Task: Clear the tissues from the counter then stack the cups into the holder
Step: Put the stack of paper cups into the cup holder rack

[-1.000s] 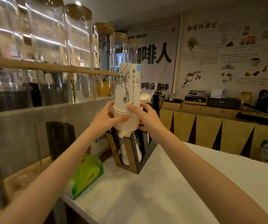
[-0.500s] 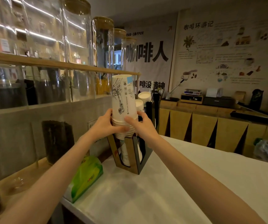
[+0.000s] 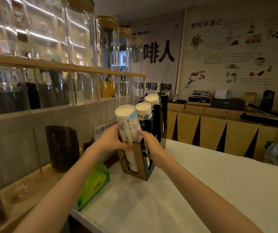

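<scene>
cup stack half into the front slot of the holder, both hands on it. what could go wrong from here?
1. The cup stack leans left while its lower part sits in the holder; pushing down at that angle could jam or crush rims.
2. The holder is light-looking and near the counter edge; a hard push might tip or slide it.
3. The left hand could get pinched at the slot.

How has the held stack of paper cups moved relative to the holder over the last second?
Yes. The cup stack has dropped into the front slot of the holder; its ridged rims now sit inside the frame.
</scene>
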`<state>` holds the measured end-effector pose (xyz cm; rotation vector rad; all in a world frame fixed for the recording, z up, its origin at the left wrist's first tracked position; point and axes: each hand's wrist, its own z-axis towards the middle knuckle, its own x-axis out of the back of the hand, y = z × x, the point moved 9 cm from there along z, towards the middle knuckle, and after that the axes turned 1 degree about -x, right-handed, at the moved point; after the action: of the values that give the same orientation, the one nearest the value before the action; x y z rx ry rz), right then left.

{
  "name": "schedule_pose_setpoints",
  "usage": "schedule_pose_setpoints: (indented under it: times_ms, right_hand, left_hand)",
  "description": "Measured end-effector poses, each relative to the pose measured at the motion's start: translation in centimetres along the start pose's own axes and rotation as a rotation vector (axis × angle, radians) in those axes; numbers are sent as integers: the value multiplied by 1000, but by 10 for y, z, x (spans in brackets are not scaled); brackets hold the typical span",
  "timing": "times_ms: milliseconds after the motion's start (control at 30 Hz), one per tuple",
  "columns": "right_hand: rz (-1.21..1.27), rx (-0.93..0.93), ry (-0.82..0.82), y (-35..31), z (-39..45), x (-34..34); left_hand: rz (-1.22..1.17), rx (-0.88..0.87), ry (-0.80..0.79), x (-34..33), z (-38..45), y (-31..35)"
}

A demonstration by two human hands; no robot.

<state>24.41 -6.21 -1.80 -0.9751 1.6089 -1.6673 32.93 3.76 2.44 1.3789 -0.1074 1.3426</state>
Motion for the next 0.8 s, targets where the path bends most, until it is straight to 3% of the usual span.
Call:
schedule_pose_setpoints:
  times_ms: [500, 633, 800]
  right_hand:
    - [-129, -145, -137, 7, -22, 0]
    - [-137, -245, -97, 21, -12, 11]
    - [-160, -38, 36, -12, -26, 41]
  left_hand:
    - [-107, -59, 200, 21, -13, 33]
    - [58, -54, 194, 21, -13, 43]
    - [124, -46, 277, 28, -18, 67]
